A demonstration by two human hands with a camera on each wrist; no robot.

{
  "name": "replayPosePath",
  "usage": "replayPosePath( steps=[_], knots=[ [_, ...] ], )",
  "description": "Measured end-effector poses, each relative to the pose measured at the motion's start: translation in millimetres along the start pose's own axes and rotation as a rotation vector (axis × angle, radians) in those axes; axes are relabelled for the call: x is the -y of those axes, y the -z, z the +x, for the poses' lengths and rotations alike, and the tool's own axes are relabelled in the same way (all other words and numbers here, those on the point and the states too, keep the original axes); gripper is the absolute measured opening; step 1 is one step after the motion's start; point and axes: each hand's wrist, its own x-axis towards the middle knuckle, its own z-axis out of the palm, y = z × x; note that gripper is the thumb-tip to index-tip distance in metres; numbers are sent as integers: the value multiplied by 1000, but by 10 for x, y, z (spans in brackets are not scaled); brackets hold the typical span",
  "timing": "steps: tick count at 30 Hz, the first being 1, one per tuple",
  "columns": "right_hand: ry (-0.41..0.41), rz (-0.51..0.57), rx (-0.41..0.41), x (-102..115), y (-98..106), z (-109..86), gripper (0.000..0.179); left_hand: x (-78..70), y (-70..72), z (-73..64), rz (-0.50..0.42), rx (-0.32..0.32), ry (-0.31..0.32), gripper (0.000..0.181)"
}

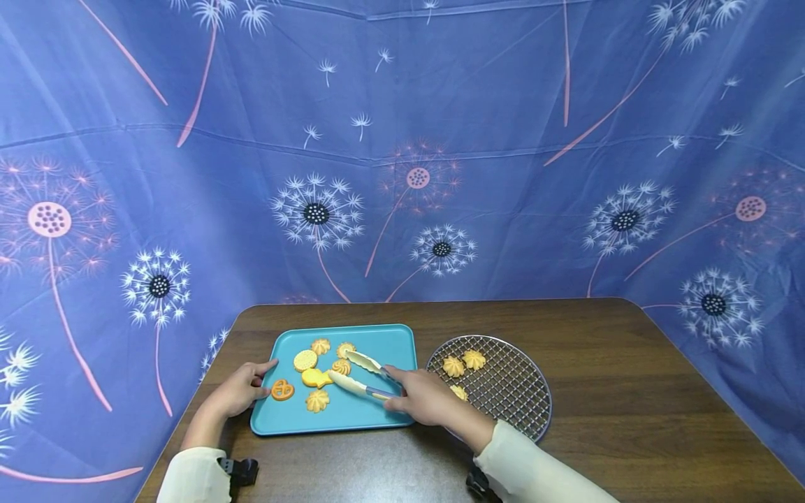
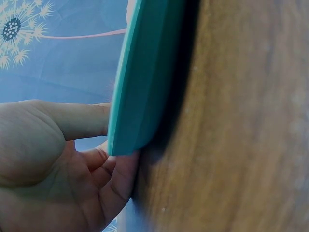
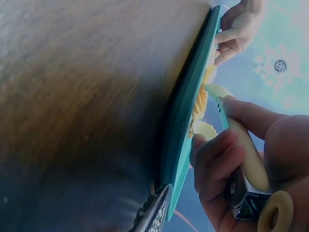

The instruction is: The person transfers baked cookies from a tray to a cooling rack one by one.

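Note:
At its left edge my left hand (image 1: 234,391) grips a turquoise tray (image 1: 377,418); in the left wrist view the thumb lies over the rim and fingers touch its outer side. My right hand (image 1: 428,397) holds tongs (image 1: 360,385) with cream tips and metal handles. The tips are spread on either side of a round swirl cookie (image 1: 342,367); contact cannot be told. Around it on the tray lie a fish-shaped cookie (image 1: 314,378), a round dotted cookie (image 1: 305,360), a pretzel (image 1: 282,390) and flower-shaped cookies (image 1: 317,400), one partly behind the upper tip.
Right of the tray is a round wire rack (image 1: 512,391) bearing three flower-shaped cookies (image 1: 474,359); my right forearm crosses its near left part. Both stand on a brown wooden table (image 1: 629,405). A blue dandelion-print cloth (image 1: 503,209) hangs behind and at the sides.

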Motion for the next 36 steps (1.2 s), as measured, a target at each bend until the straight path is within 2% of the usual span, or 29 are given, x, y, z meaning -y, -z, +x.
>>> replayPosePath(
  steps=[19,36],
  knots=[
    [-8,-48,-2,-4,-35,8,64,-25,4,-10,0,5,2,63],
    [8,-19,-5,-18,1,-89,64,-25,6,-4,4,4,10,63]
  ],
)
